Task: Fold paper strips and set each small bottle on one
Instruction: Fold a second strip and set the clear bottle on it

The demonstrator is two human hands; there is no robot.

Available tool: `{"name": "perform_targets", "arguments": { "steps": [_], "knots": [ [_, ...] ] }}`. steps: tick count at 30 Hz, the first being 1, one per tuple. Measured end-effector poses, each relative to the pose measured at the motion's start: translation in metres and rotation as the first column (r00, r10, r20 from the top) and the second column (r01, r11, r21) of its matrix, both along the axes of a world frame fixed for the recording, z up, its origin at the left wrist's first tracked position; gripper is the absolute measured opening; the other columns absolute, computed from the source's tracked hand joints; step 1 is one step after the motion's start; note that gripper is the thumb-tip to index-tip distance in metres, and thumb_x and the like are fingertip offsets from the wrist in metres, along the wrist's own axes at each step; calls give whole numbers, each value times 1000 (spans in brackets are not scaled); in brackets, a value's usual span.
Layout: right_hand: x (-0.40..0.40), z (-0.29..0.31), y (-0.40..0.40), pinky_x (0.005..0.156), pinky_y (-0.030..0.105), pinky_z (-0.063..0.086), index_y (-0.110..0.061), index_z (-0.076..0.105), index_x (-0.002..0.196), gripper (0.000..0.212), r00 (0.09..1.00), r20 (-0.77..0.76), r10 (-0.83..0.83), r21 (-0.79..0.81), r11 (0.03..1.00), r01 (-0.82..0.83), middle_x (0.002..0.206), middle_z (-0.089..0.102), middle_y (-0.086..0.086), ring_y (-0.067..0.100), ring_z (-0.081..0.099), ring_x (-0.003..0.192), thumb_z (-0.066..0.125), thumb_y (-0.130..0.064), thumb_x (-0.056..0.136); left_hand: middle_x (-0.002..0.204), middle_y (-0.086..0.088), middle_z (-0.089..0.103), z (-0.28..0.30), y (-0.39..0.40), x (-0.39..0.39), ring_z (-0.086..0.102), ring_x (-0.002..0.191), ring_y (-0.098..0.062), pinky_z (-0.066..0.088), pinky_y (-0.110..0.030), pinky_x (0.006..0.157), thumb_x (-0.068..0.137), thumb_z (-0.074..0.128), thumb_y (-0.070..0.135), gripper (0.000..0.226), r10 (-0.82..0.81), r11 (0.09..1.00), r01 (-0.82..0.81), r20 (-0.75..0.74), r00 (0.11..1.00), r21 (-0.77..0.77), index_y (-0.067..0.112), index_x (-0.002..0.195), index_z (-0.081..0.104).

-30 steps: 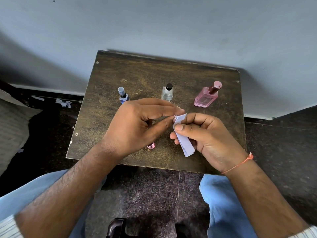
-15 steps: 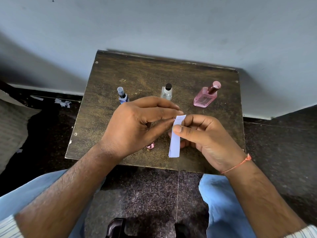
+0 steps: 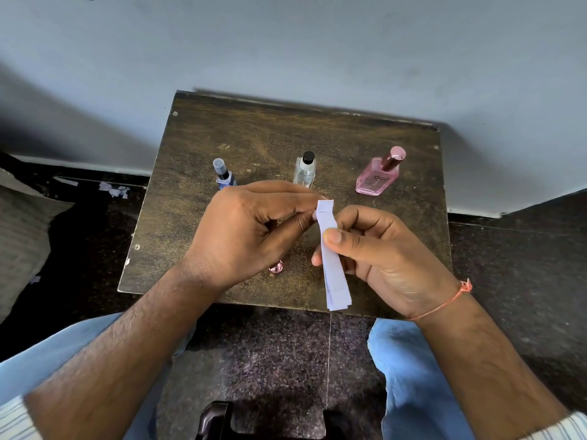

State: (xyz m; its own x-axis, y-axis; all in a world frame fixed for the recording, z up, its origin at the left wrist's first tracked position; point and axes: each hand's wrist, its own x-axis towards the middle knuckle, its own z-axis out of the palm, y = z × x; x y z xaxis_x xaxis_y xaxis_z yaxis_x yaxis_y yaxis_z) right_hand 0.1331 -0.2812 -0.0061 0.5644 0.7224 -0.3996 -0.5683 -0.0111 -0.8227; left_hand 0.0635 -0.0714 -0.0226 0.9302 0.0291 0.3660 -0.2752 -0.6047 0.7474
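Observation:
A white folded paper strip point(image 3: 332, 258) hangs upright over the small wooden table point(image 3: 260, 138). My right hand point(image 3: 378, 249) pinches its middle with the thumb on the front. My left hand point(image 3: 251, 230) grips its top end between thumb and forefinger. Three bottles stand in a row behind my hands: a small blue spray bottle point(image 3: 223, 176) on the left, a clear bottle with a black cap point(image 3: 305, 169) in the middle, and a pink perfume bottle point(image 3: 379, 176) on the right. A small pink-capped bottle point(image 3: 276, 268) peeks out under my left wrist, mostly hidden.
The table stands against a pale wall point(image 3: 286, 42). Torn paper scraps point(image 3: 114, 189) lie on the dark floor to the left. My knees in blue trousers point(image 3: 409, 376) sit below the table's front edge, with a dark stool part point(image 3: 219, 420) between them.
The strip has swung from a slant to nearly upright and now shows longer below my right thumb. Both hands stay closed on it at the same spot over the table.

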Motion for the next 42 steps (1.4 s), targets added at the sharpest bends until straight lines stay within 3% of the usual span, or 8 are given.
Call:
{"name": "perform_targets", "arguments": {
  "steps": [12,18,24,28,30,34,38,42],
  "knots": [
    [-2,6,-2,77,40,54,-22,77,83,28,999,-38,-23,142,989,28,85,78,4,23,76,80,97,-38,73,119,3,81,-1,-4,1,79,109,-9,66,-37,83,104,75,17,17,-15,1000,14,27,1000,27,14,117,84],
    [6,23,-12,65,30,57,-17,75,85,27,998,-24,-51,206,977,55,77,75,5,26,75,79,93,-36,80,109,-1,82,-7,-3,2,70,88,13,47,-4,75,98,80,10,7,72,991,-77,-54,996,-106,7,102,85],
    [30,24,-43,60,35,54,-23,80,78,43,982,144,-121,-56,990,130,72,76,4,24,73,66,104,-50,54,102,-2,82,-4,-6,10,65,77,-50,51,-48,63,100,76,16,10,46,890,-131,-199,979,-437,22,104,83],
    [44,16,-63,66,33,46,-23,80,73,31,949,171,-265,-263,916,303,62,71,-1,26,62,66,97,-42,56,75,14,77,-1,-13,10,65,64,5,47,-6,69,105,64,0,19,-10,776,-177,-293,956,-605,4,117,78],
    [50,13,-72,55,27,45,-20,78,76,17,933,199,-299,-364,861,354,62,73,0,18,65,57,86,-33,69,76,22,77,0,-16,8,66,72,14,46,-2,70,105,62,0,20,-39,744,-194,-333,942,-639,6,116,78],
    [61,-1,-88,46,24,47,-14,79,101,16,905,330,-267,-544,730,414,87,84,12,16,73,56,85,-24,89,108,10,84,7,-16,8,74,108,-2,53,-15,94,105,66,7,20,-103,761,-159,-359,928,-629,16,105,83],
    [70,-16,-98,45,25,48,-22,78,102,6,865,471,-173,-624,628,465,94,82,9,14,71,55,81,-21,98,80,8,70,9,-15,6,59,80,-14,48,-19,75,102,64,21,24,-161,775,-141,-408,898,-616,31,105,85],
    [73,-19,-100,50,28,50,-28,77,101,8,835,544,-83,-659,574,486,96,81,2,17,71,58,80,-22,98,88,-1,64,7,-13,5,56,78,-17,51,-26,73,100,65,17,25,-174,759,-146,-414,893,-635,25,119,79]
  ]
}}
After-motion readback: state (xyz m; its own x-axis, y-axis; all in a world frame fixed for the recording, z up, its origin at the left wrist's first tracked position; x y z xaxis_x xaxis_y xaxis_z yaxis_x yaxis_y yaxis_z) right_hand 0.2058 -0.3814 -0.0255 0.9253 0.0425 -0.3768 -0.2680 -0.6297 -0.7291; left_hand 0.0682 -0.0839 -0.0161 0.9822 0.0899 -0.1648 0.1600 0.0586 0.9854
